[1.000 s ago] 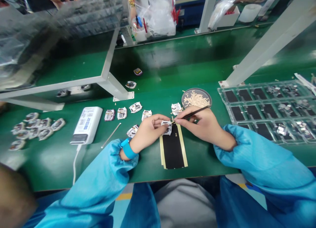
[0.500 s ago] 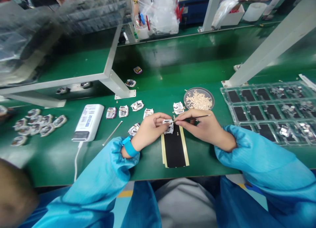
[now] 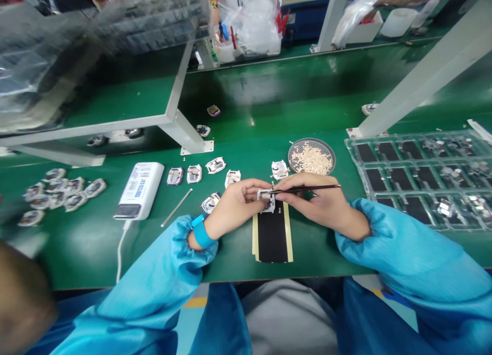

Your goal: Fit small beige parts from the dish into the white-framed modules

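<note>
Near the table's (image 3: 230, 265) front edge, left hand (image 3: 234, 207) is pinching a case (image 3: 271, 205), seemingly steadying it for right hand's (image 3: 322, 203) pinched tweezers (image 3: 326, 186).

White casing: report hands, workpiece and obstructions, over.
Left hand gripping white casing over black pad. Right hand holding thin dark tool, tip at casing. Small pale bit on pad close by; nothing seen blocking the tool.

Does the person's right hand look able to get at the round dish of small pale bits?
Probably yes: the dish sits just beyond the right hand with nothing visibly blocking it, though that hand holds a thin dark tool.
</note>
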`<state>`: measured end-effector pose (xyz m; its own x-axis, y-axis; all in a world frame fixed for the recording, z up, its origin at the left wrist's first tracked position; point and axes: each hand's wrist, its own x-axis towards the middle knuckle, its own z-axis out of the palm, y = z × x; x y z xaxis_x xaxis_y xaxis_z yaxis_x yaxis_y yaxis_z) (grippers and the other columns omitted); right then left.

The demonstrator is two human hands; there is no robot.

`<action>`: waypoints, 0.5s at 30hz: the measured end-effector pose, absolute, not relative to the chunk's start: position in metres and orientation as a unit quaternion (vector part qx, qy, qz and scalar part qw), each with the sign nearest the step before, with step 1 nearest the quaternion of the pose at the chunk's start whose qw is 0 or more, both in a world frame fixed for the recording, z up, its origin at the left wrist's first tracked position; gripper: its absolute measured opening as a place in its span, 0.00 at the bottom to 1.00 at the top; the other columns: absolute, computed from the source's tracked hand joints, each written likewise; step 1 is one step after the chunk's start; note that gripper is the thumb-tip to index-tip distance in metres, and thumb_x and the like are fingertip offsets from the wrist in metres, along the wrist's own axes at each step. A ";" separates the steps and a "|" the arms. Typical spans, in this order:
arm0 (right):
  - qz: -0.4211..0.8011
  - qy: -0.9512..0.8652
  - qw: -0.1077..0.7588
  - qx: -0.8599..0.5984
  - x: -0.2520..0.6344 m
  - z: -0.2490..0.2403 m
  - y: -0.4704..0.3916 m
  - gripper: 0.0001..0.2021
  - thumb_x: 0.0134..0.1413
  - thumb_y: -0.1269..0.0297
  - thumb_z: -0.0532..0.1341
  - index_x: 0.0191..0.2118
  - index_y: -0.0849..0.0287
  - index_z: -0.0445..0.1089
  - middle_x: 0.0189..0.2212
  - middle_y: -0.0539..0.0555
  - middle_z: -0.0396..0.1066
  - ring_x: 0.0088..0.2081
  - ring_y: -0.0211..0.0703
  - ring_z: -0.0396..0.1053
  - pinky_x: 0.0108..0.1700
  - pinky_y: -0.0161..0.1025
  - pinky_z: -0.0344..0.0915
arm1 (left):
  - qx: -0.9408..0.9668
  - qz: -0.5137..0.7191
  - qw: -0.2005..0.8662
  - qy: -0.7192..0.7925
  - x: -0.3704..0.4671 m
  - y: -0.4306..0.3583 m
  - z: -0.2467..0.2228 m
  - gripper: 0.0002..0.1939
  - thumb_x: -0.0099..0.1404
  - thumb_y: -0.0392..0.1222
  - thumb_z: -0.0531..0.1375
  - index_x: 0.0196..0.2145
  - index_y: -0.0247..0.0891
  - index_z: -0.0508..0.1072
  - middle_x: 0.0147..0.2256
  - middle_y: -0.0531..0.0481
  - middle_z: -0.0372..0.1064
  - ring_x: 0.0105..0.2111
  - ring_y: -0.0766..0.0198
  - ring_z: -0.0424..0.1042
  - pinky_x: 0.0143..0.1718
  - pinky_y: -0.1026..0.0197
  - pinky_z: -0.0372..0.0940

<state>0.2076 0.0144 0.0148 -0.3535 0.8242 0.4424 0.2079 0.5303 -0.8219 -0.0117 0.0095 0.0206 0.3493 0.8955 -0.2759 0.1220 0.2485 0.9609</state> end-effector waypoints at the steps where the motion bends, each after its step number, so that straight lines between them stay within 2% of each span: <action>1: 0.340 -0.749 0.452 -0.343 0.208 0.015 0.014 0.07 0.57 0.65 0.70 0.42 0.54 0.77 0.39 0.53 0.80 0.39 0.44 0.77 0.37 0.38 0.73 | 0.521 0.309 0.637 0.478 -0.012 0.009 0.021 0.19 0.54 0.30 0.65 0.46 0.33 0.76 0.40 0.45 0.79 0.40 0.59 0.79 0.46 0.58 0.73; 5: 0.336 -0.754 0.452 -0.338 0.208 0.015 0.014 0.07 0.57 0.65 0.70 0.42 0.55 0.77 0.39 0.53 0.80 0.40 0.44 0.77 0.38 0.39 0.74 | 0.496 0.304 0.663 0.471 -0.011 0.010 0.021 0.20 0.54 0.30 0.66 0.46 0.33 0.76 0.39 0.46 0.80 0.39 0.60 0.79 0.45 0.60 0.73; 10: 0.367 -0.727 0.454 -0.361 0.203 0.015 0.012 0.05 0.57 0.62 0.70 0.39 0.55 0.78 0.37 0.54 0.80 0.38 0.44 0.77 0.34 0.38 0.73 | 0.504 0.301 0.660 0.469 -0.008 0.008 0.024 0.18 0.56 0.33 0.66 0.46 0.33 0.76 0.40 0.45 0.80 0.38 0.60 0.79 0.41 0.61 0.72; 15: 0.513 -0.569 0.472 -0.436 0.193 0.013 0.013 0.12 0.53 0.55 0.72 0.35 0.58 0.75 0.28 0.54 0.78 0.28 0.43 0.76 0.23 0.36 0.70 | 0.604 0.319 0.529 0.504 -0.001 -0.003 0.023 0.14 0.62 0.37 0.64 0.47 0.36 0.77 0.38 0.46 0.79 0.35 0.61 0.77 0.37 0.62 0.72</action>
